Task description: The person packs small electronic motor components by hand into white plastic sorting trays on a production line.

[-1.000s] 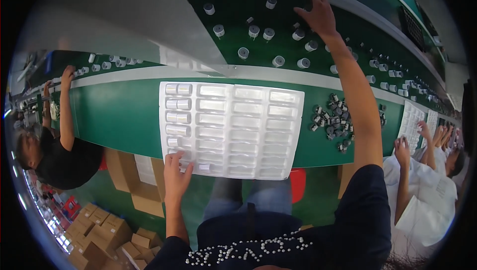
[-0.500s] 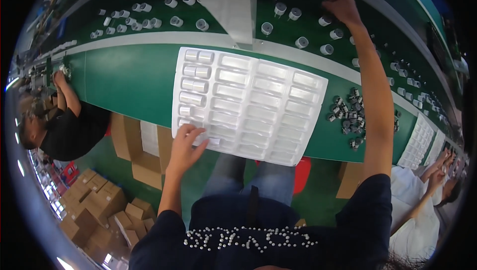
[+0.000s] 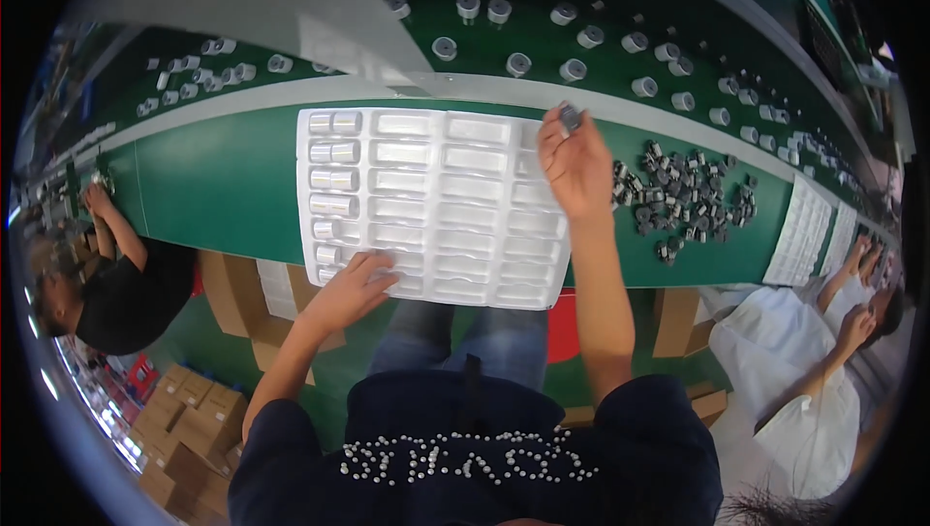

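Observation:
My right hand (image 3: 578, 168) is closed around a small cylindrical part (image 3: 570, 118) with a dark end face, held up beside the tray's far right corner. The white moulded tray (image 3: 436, 127) lies on the green bench in front of me. Silver cylinders (image 3: 332, 179) fill the upper pockets of its left column in pairs. Lower in that column sit single cylinders (image 3: 327, 230). My left hand (image 3: 349, 292) rests on the tray's near left part, fingers apart, with nothing seen in them.
To the tray's right lies a heap of dark and silver small parts (image 3: 688, 192). Beyond a pale rail (image 3: 475, 90), many silver cylinders (image 3: 518, 65) stand on a green belt (image 3: 542, 42). Co-workers sit left and right; cardboard boxes (image 3: 189, 410) stand on the floor.
My right hand has come back from the belt toward the tray, now with a cylindrical part in it. My left hand stays at the tray's near left, and the view has shifted right.

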A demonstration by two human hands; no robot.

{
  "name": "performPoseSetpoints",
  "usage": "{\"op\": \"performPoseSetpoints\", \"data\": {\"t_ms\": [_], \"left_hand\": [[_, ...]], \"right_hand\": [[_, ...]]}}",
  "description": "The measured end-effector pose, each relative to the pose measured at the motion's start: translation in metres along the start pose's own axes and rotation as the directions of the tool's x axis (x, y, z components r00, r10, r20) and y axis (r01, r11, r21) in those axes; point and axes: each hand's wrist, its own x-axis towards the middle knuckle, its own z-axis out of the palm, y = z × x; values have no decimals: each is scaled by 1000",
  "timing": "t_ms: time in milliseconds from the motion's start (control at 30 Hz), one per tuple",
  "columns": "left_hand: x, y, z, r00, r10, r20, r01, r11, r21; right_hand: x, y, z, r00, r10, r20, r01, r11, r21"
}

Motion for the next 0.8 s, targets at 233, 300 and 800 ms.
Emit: {"op": "performPoseSetpoints", "data": {"t_ms": [233,300,800], "left_hand": [[10,4,-4,998,-19,56,19,1000,-2],[13,7,-5,999,-5,39,5,1000,-3],[51,30,18,837,-527,-147,43,331,-943]], "right_hand": [[-55,45,17,988,133,-84,-136,990,-32],[-63,50,25,988,132,-80,-140,984,-109],[-105,82,5,906,-379,-189,-8,431,-902]]}}
